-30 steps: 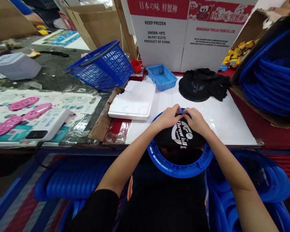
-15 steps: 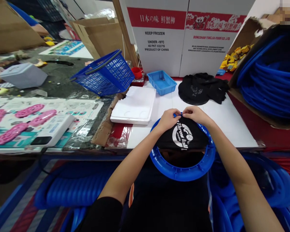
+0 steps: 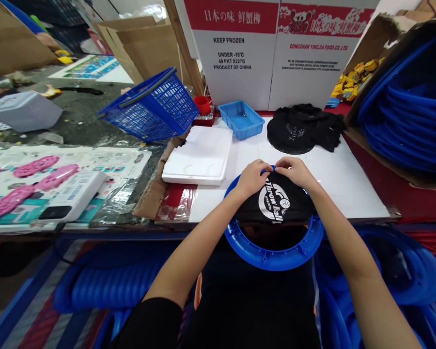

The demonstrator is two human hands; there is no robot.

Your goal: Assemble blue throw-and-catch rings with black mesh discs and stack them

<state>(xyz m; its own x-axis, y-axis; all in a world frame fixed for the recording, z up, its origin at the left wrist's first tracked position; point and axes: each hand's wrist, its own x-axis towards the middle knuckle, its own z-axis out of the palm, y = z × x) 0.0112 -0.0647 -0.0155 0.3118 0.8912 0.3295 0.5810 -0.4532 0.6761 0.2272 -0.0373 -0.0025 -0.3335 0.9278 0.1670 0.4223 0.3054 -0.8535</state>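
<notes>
A blue plastic ring (image 3: 272, 259) rests against the table's front edge, its near side jutting out over my lap. Black mesh fabric (image 3: 256, 207) with white "Throw Ball" print spans the far half of its opening. At the ring's far rim, my left hand (image 3: 253, 178) is closed, pinching the fabric edge against the rim. Just beside it my right hand (image 3: 293, 172) pinches the same edge, thumb and fingertips together. The fingertips of both hands nearly meet. More black mesh pieces (image 3: 288, 135) lie in a pile beyond the hands.
A light-blue tray (image 3: 241, 121) with small bits and a white foam block (image 3: 199, 157) lie on the white tabletop. A blue basket (image 3: 152, 106) leans at left. Blue rings (image 3: 414, 111) fill a carton at right; more blue rings (image 3: 109, 283) are stacked below the table.
The view has shifted slightly. Both hands stay at the ring's far rim, with the right fingers moved a little along the fabric edge.
</notes>
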